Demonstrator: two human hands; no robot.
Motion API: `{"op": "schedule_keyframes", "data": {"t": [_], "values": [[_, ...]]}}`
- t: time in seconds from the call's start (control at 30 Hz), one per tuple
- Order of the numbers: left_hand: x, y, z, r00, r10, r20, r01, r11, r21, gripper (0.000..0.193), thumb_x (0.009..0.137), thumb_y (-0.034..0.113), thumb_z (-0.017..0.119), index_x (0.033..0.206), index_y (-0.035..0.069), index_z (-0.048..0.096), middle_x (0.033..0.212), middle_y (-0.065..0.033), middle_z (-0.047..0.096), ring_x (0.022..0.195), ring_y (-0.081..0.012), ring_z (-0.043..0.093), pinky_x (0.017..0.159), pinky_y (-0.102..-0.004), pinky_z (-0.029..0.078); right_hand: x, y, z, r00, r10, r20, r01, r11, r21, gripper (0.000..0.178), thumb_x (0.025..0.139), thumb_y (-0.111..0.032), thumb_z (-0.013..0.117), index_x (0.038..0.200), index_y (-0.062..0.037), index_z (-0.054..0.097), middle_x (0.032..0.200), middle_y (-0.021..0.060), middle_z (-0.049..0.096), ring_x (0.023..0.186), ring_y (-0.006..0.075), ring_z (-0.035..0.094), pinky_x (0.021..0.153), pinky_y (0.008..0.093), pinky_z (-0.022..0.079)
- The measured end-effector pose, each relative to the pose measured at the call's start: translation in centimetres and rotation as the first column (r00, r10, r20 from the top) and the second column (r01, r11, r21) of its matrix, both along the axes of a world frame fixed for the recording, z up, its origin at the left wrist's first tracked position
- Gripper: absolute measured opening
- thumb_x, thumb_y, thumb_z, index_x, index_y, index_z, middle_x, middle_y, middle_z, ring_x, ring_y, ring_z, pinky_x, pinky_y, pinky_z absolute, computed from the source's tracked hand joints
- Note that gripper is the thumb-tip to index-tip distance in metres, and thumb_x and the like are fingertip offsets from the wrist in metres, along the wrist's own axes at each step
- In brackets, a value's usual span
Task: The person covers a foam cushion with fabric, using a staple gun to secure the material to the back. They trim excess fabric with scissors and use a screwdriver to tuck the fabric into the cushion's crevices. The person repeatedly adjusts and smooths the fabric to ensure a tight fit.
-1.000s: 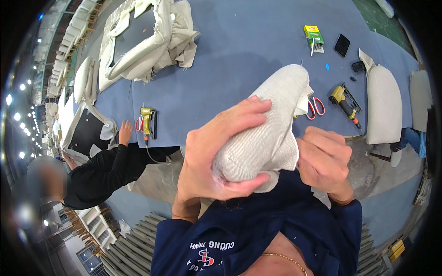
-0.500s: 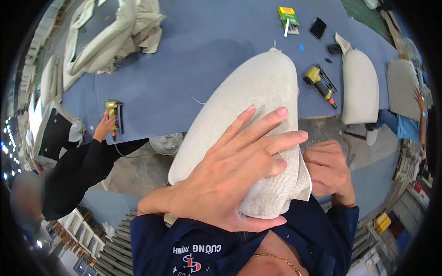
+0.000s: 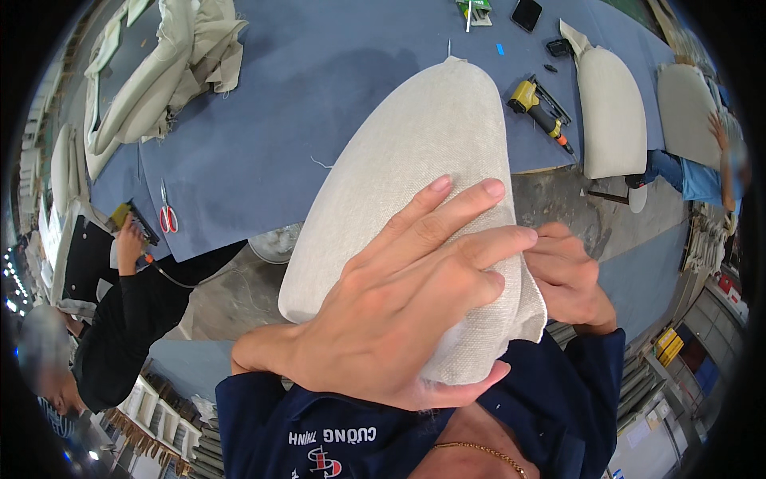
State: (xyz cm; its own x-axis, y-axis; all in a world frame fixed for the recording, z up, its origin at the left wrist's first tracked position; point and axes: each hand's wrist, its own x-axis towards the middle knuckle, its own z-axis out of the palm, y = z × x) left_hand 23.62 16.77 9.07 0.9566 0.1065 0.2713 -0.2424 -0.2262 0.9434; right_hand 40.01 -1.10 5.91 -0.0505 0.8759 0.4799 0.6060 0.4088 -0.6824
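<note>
A beige fabric-covered cushion [image 3: 415,132], curved and narrowing to a tip at the far end, stands tilted in front of my chest. My left hand [image 3: 407,299] lies across its near part, fingers spread over the fabric and thumb curled round the near end. Its index fingertip reaches the cushion's right edge, touching or nearly touching my right hand [image 3: 565,275]. That hand is closed at the right edge, beside a loose fabric flap [image 3: 530,311]. Its fingertips are partly hidden behind the cushion, and they seem to pinch the cloth there.
On the blue-grey table [image 3: 263,152] lie a yellow-black staple gun [image 3: 538,108], red-handled scissors [image 3: 167,211], a phone [image 3: 526,13] and a beige cover [image 3: 179,68]. Another cushion [image 3: 613,116] is at right. A co-worker [image 3: 132,335] at left holds a staple gun [image 3: 132,223]; another person [image 3: 706,176] is far right.
My right hand has come closer to my left index finger at the cushion's edge. The left co-worker's staple gun has moved off leftward, and the scissors now show. The view has shifted slightly.
</note>
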Motion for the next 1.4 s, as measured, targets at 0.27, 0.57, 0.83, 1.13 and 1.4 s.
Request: {"op": "schedule_keyframes", "data": {"t": [0.27,0.57,0.83,1.13,1.4], "values": [[0.3,-0.4,-0.4,1.0,0.004,0.021,-0.004,1.0,-0.001,0.076,0.056,0.015,0.096,0.116,0.011,0.049,0.127,-0.0231,0.069,0.136,-0.0481,0.051,0.109,-0.0647,0.037,0.2,-1.2,1.8,0.994,-0.1,0.044,0.104,0.99,-0.091,0.033,0.046,-0.009,0.068,0.076,0.0042,0.061,0.066,0.0063,0.047,0.049,0.02,0.048,0.043,0.0319,0.034],[1.5,-1.5,-0.6,0.998,-0.057,-0.008,0.057,0.998,-0.04,0.061,0.056,0.013,0.095,0.103,0.009,0.056,0.127,-0.0193,0.069,0.133,-0.0458,0.054,0.109,-0.0632,0.039,-0.6,-3.3,-1.1,0.969,-0.246,-0.008,0.246,0.969,-0.012,0.034,0.048,-0.009,0.071,0.077,0.0056,0.061,0.078,0.0127,0.064,0.062,0.026,0.062,0.055,0.038,0.043],[1.8,-1.4,0.1,0.996,0.081,-0.023,-0.082,0.996,-0.025,0.066,0.054,0.007,0.092,0.105,0.01,0.05,0.119,-0.0196,0.073,0.131,-0.0471,0.056,0.11,-0.0612,0.038,-0.1,-2.2,-1.3,0.965,-0.258,-0.043,0.26,0.965,0.04,0.03,0.054,-0.007,0.075,0.079,0.0041,0.063,0.069,0.0095,0.054,0.051,0.0222,0.053,0.047,0.032,0.037],[1.9,-0.9,0.4,0.997,0.077,-0.025,-0.076,0.997,0.023,0.068,0.054,0.006,0.091,0.104,0.012,0.046,0.114,-0.0214,0.075,0.13,-0.0466,0.058,0.109,-0.0585,0.039,-1.0,-3.0,-1.8,0.945,-0.32,-0.062,0.32,0.947,-0.017,0.026,0.06,-0.013,0.073,0.073,0.0065,0.062,0.078,0.0154,0.066,0.063,0.0309,0.066,0.059,0.0386,0.048],[2.0,-1.4,0.6,0.993,0.102,-0.051,-0.101,0.995,0.008,0.067,0.055,0.009,0.092,0.105,0.013,0.047,0.113,-0.0198,0.075,0.13,-0.0455,0.059,0.108,-0.0596,0.04,-0.5,-1.6,-0.4,0.966,-0.24,-0.095,0.245,0.969,0.042,0.031,0.045,-0.012,0.067,0.069,0.0051,0.057,0.069,0.012,0.052,0.049,0.0239,0.051,0.045,0.0318,0.037]]}}
